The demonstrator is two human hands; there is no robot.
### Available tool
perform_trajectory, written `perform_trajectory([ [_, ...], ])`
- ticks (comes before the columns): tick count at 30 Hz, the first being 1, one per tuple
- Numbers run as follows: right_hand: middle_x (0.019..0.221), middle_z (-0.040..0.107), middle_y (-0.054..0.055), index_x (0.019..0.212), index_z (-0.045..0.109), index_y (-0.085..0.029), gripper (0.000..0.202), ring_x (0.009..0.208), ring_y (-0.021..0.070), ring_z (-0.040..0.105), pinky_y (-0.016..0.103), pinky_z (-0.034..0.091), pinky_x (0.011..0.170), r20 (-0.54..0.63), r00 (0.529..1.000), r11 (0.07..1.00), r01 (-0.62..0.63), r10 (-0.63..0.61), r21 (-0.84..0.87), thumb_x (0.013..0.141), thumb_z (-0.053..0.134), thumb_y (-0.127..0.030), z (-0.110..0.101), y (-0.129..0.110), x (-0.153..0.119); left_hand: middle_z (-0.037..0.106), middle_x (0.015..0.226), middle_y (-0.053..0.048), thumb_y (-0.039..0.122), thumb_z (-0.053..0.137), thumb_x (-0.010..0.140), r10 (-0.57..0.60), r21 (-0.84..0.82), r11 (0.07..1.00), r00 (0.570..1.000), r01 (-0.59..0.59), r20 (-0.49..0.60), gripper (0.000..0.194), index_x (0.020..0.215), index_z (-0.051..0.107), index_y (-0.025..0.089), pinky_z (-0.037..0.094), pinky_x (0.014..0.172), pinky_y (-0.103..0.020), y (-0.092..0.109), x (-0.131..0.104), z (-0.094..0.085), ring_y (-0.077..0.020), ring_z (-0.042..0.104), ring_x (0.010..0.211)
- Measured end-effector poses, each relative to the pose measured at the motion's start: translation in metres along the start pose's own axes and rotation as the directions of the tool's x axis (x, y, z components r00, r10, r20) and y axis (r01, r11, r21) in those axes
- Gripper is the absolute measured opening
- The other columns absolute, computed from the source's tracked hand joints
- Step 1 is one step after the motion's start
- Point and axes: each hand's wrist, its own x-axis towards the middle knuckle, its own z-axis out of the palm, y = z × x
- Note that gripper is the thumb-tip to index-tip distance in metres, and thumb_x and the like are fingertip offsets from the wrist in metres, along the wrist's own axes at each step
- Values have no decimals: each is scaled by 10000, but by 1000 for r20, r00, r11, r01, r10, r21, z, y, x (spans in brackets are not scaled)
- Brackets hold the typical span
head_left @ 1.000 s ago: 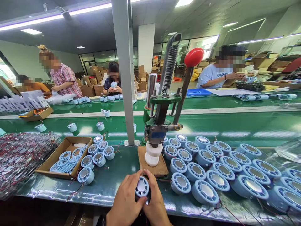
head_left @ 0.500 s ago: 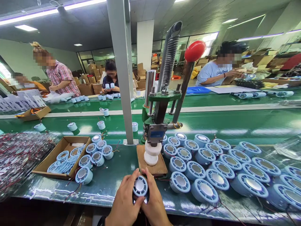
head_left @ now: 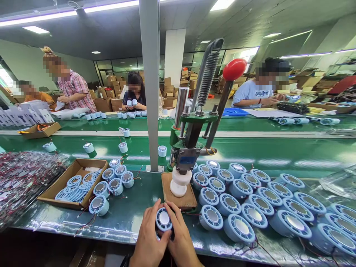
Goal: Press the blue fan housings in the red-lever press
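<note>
Between my two hands, near the table's front edge, is a round light-blue motor-like unit (head_left: 164, 219) with a slotted ring and a silver disc facing up. My left hand (head_left: 150, 233) wraps its left side, and my right hand (head_left: 180, 235) wraps its right side; both thumbs press at the near rim. The underside of the unit is hidden by my fingers. Just beyond my fingertips stands a green hand press (head_left: 191, 148) with a red knob (head_left: 234, 69) on its lever. Its white round pressing pieces (head_left: 179, 183) sit above a brown board (head_left: 191, 199).
Many similar blue units (head_left: 239, 226) with thin wires crowd the right; several more (head_left: 98, 205) stand left. A cardboard box (head_left: 47, 196) holds blue rings (head_left: 75, 194). Wired parts (head_left: 25, 181) heap at far left. Behind runs a green conveyor (head_left: 250, 148), a grey post (head_left: 150, 85) and co-workers.
The camera view has shifted slightly, so the press appears a little lower and further right. My hands keep their hold on the blue unit, with the right fingers closing further over its top edge.
</note>
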Motion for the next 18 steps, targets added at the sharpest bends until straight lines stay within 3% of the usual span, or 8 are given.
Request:
perform_trajectory([
  [3,1494,440,125,1485,435,-234,825,1218,261,611,319,583,929,230,971,991,88,-63,-100,688,500,-27,-34,-13,8,513,1476,-159,236,571,823,30,-18,999,999,-29,20,637,1442,456,144,399,1153,-477,-6,-4,6,-292,472,1377],
  [5,1483,463,110,1512,390,-254,845,1216,276,610,345,580,940,268,944,953,244,-192,-177,706,556,-59,-79,-35,31,576,1416,-161,240,595,791,4,-25,1000,1000,-3,21,609,1387,518,140,435,1122,-462,-6,-1,4,-301,536,1319],
  [8,1426,523,85,1485,416,-248,645,1304,263,529,407,505,1048,36,915,846,386,-401,-368,866,588,-196,-167,-94,99,698,1243,-124,217,651,700,-66,-25,997,997,66,29,578,1273,611,155,492,1044,-416,10,19,-15,-295,648,1152],
  [10,1344,570,115,1375,534,-164,459,1292,253,522,442,440,1092,-176,836,776,377,-520,-505,928,564,-262,-220,-138,159,732,1162,-97,213,666,684,-57,-45,997,998,57,11,550,1230,634,156,509,995,-385,27,42,-31,-275,676,1067],
  [12,1292,588,139,1332,558,-112,433,1251,236,535,409,460,1040,-379,754,793,296,-536,-532,925,593,-255,-254,-171,220,743,1117,-78,208,687,680,-17,-89,996,1000,16,-14,524,1200,648,155,519,948,-358,44,69,-41,-257,683,1016],
  [13,1240,616,139,1322,562,-103,420,1169,212,585,365,501,964,-444,746,836,272,-496,-477,922,595,-229,-263,-180,247,749,1090,-69,198,703,669,1,-118,993,1000,-3,-14,507,1172,661,157,523,921,-345,51,81,-42,-249,686,988],
  [15,1042,684,104,1240,607,-94,313,879,139,669,258,540,745,-483,788,916,251,-381,-312,945,526,-161,-266,-186,289,754,1049,-60,176,742,640,33,-205,978,999,-30,10,493,1129,678,153,522,888,-329,59,102,-35,-237,685,943],
  [18,678,632,1,945,674,-85,275,486,58,576,173,452,503,-452,847,960,264,-278,-96,963,399,-92,-252,-177,321,748,1066,-72,150,786,616,96,-372,926,992,-61,76,533,1138,677,137,512,891,-327,60,124,-12,-232,674,952],
])
